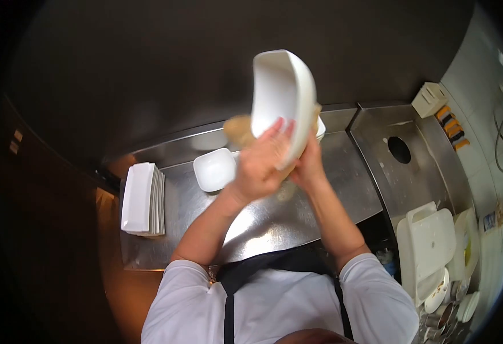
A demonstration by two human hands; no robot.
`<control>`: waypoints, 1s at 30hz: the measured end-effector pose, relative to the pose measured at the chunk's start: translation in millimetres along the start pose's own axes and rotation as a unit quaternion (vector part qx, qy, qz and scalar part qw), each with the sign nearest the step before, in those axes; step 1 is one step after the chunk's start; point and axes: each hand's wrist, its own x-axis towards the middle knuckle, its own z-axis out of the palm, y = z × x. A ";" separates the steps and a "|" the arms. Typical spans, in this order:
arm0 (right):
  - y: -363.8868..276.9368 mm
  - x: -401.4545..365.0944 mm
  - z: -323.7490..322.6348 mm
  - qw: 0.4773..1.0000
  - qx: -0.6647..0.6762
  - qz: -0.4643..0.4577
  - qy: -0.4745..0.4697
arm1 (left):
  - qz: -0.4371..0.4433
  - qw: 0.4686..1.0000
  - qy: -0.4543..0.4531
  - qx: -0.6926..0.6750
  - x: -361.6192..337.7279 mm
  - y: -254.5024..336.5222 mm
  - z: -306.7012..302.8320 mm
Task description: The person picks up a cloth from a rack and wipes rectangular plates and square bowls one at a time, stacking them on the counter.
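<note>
A deep white bowl (pixel 276 94) is raised over the steel counter, tilted on its side with its hollow facing left. My left hand (pixel 263 166) is closed on its lower rim, fingertips reaching into the hollow. Close against the outer side near the bottom, my right hand (pixel 308 163) grips the same bowl, its fingers partly hidden. A blurred tan shape, like a cloth (pixel 238 131), shows behind the bowl on the left. Just left of my left hand, a smaller white square bowl (pixel 214 170) rests on the counter.
A stack of white rectangular plates (pixel 142 198) stands at the counter's left end. To the right is a steel sink surface (pixel 377 135) with a round dark hole (pixel 399 149). White trays (pixel 429 246) and used dishes (pixel 437 292) crowd the lower right. A cream container (pixel 429 100) sits in the back corner.
</note>
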 end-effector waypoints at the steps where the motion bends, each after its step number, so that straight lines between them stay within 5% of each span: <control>1: 5.4 -7.2 2.6 1.000 -0.002 -0.002 -0.016 | -0.082 0.995 0.044 0.044 -2.7 -0.6 -11.1; 3: 15.3 -23.3 3.7 0.999 0.002 0.007 -0.039 | -0.340 0.939 0.003 0.058 -10.0 -1.6 -39.5; 4: 14.7 -21.9 -12.0 0.994 -0.100 -0.018 -0.033 | -0.438 0.894 -0.048 0.075 -7.9 6.4 -53.1; 7: -22.9 -21.6 -14.8 0.987 0.096 -0.054 -0.117 | -0.213 0.911 -0.109 0.335 -115.8 -41.2 -37.3; 10: -39.6 -10.5 -18.8 0.990 0.046 -0.095 -0.092 | -0.360 0.848 -0.198 0.334 -181.8 -59.1 -17.4; 16: -48.8 3.2 -16.7 0.987 -0.054 -0.151 -0.021 | -0.404 0.760 -0.252 0.442 -231.3 -91.3 -0.4; 18: -51.2 20.3 -22.6 0.978 -0.123 -0.170 0.019 | -0.479 0.748 -0.266 0.375 -231.2 -92.2 3.3; 20: -51.2 56.0 -47.0 0.946 -0.251 -0.198 0.047 | -0.536 0.723 -0.270 0.343 -212.2 -85.1 13.1; 22: -51.6 89.5 -59.3 0.860 -0.452 -0.230 0.059 | -0.584 0.684 -0.258 0.354 -183.6 -69.0 25.7; 24: -50.0 110.0 -63.2 0.716 -0.681 -0.147 0.034 | -0.521 0.791 -0.164 0.275 -159.3 -66.6 42.2; 26: -22.7 126.6 -79.0 0.495 -0.859 -0.094 -0.092 | -0.413 0.883 -0.030 0.219 -119.2 -56.1 70.5; 27: -16.6 130.7 -81.5 0.527 -0.838 -0.086 -0.116 | -0.373 0.909 0.021 0.186 -91.5 -50.5 81.1; 30: -11.7 129.2 -81.8 0.633 -0.753 -0.017 -0.178 | -0.441 0.881 0.053 0.161 -39.9 -50.3 110.2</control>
